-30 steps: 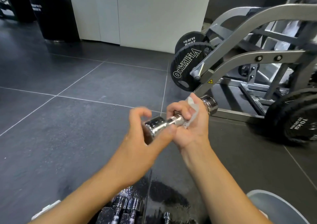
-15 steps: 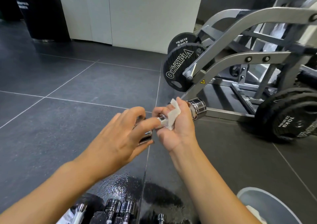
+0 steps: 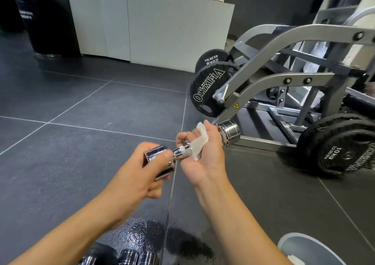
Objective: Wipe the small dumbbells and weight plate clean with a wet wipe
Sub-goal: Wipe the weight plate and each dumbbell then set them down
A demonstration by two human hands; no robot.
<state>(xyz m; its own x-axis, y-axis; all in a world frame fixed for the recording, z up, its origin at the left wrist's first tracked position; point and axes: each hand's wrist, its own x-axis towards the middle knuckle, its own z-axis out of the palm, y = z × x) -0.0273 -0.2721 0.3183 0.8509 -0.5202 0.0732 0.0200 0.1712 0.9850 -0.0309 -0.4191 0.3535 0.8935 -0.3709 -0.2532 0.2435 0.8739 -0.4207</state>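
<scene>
A small chrome dumbbell (image 3: 228, 131) is held level above the dark floor. My left hand (image 3: 140, 173) grips its near head, whose shiny face shows between the fingers. My right hand (image 3: 205, 153) is wrapped round the knurled handle with a white wet wipe (image 3: 197, 144) pressed between palm and bar; the wipe's corner sticks up past the thumb. The far head pokes out beyond my right hand. More chrome dumbbells (image 3: 129, 257) lie on the floor at the bottom edge, partly cut off.
A grey weight machine (image 3: 280, 65) with black Olympia plates (image 3: 205, 94) stands to the right. Another black 10 kg plate (image 3: 341, 153) leans at far right. A grey bin rim (image 3: 300, 242) shows bottom right. A wet patch (image 3: 154, 238) glistens on the tiles.
My left hand has shifted its grip on the near head, which now shows more. The wipe has slid along the handle in my right hand. The view has shifted slightly.
</scene>
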